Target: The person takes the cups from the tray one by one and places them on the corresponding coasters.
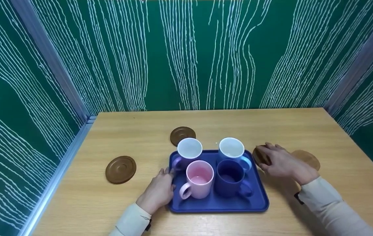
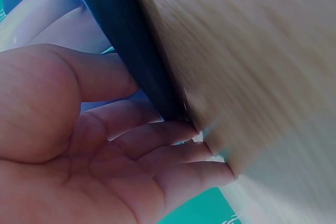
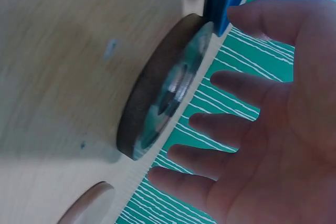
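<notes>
My left hand is at the left edge of a blue tray, its fingers almost straight. Up close in the left wrist view, the thumb and fingertips touch the tray's rim. Over a dark brown round coaster, just right of the tray, hovers my right hand. The right wrist view shows its fingers spread and apart from the coaster, which lies flat on the table. Four mugs stand on the tray: pink, dark blue, light blue and purple.
Another brown coaster lies left of the tray, and one behind it. A lighter wooden coaster lies partly behind the right hand. Green walls with white lines border the wooden table.
</notes>
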`<action>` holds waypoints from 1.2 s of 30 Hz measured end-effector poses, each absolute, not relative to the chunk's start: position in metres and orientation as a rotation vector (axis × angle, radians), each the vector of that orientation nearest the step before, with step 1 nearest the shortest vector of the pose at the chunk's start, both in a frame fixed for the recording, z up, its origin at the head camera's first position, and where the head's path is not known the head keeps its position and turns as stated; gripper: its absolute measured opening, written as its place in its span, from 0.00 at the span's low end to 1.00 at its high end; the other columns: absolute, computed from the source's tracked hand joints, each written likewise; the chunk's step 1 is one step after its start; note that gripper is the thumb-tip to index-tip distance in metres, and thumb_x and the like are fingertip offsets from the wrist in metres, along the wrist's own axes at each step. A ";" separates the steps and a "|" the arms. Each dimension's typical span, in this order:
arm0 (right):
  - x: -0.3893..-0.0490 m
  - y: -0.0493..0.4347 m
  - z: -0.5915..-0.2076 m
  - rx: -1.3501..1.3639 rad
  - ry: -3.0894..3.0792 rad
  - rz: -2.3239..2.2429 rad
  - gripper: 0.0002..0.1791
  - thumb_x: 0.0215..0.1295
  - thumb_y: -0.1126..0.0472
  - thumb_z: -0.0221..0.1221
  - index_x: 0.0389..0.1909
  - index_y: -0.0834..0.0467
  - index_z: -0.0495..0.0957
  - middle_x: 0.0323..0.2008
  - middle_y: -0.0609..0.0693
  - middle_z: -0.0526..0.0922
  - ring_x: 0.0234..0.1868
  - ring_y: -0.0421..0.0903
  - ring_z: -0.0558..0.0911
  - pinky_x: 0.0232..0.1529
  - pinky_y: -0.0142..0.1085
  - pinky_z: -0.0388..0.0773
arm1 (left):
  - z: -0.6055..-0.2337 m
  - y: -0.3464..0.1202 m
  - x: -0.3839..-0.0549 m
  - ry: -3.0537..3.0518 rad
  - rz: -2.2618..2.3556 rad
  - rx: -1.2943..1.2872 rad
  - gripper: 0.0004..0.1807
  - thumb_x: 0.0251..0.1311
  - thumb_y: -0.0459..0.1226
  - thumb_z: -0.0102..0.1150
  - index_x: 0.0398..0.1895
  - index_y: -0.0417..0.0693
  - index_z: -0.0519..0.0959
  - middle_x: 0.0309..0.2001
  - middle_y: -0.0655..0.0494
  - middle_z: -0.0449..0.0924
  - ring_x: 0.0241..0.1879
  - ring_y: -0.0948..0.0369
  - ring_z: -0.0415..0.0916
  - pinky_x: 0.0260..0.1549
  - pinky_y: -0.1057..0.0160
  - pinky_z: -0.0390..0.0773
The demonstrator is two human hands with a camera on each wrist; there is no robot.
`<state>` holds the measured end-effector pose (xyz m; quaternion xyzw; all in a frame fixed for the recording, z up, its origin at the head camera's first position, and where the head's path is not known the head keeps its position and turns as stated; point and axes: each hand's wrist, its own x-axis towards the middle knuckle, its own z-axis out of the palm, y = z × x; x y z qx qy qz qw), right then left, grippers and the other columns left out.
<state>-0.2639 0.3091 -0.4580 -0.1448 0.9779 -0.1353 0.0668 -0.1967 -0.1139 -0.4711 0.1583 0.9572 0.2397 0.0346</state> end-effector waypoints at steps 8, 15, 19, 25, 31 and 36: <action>-0.269 0.311 -0.463 -0.507 2.957 -0.368 0.39 0.67 0.53 0.64 0.77 0.58 0.65 0.73 0.76 0.61 0.70 0.84 0.59 0.64 0.75 0.63 | -0.472 -0.114 -0.197 2.987 0.710 0.547 0.25 0.62 0.27 0.62 0.63 0.28 0.76 0.67 0.24 0.71 0.66 0.28 0.69 0.60 0.34 0.75; -0.270 0.311 -0.464 -0.469 2.933 -0.384 0.40 0.67 0.54 0.64 0.78 0.57 0.63 0.75 0.76 0.58 0.72 0.82 0.58 0.67 0.74 0.60 | -0.472 -0.114 -0.197 2.986 0.721 0.549 0.25 0.62 0.27 0.62 0.64 0.28 0.76 0.67 0.25 0.70 0.66 0.27 0.68 0.61 0.34 0.74; -0.270 0.311 -0.465 -0.466 2.931 -0.389 0.40 0.68 0.54 0.63 0.79 0.57 0.62 0.75 0.75 0.58 0.72 0.82 0.57 0.67 0.74 0.59 | -0.472 -0.114 -0.197 2.984 0.721 0.542 0.26 0.63 0.27 0.62 0.65 0.28 0.75 0.68 0.25 0.70 0.66 0.27 0.68 0.62 0.34 0.73; -0.272 0.311 -0.466 -0.501 2.946 -0.389 0.38 0.70 0.54 0.61 0.78 0.59 0.63 0.75 0.75 0.60 0.72 0.81 0.59 0.68 0.73 0.59 | -0.471 -0.114 -0.197 2.977 0.726 0.536 0.25 0.63 0.27 0.62 0.64 0.28 0.76 0.68 0.25 0.69 0.66 0.26 0.67 0.62 0.34 0.73; -0.272 0.310 -0.465 -0.484 2.943 -0.381 0.37 0.71 0.53 0.59 0.78 0.58 0.63 0.75 0.74 0.60 0.73 0.80 0.59 0.68 0.73 0.59 | -0.471 -0.114 -0.197 2.996 0.714 0.555 0.25 0.62 0.27 0.63 0.64 0.28 0.76 0.67 0.25 0.70 0.66 0.27 0.68 0.61 0.34 0.74; -0.273 0.311 -0.468 -0.563 2.974 -0.376 0.35 0.69 0.55 0.60 0.76 0.61 0.66 0.72 0.74 0.65 0.70 0.79 0.64 0.69 0.71 0.61 | -0.473 -0.114 -0.197 2.998 0.700 0.561 0.26 0.62 0.27 0.62 0.64 0.27 0.76 0.67 0.24 0.71 0.66 0.27 0.68 0.59 0.32 0.75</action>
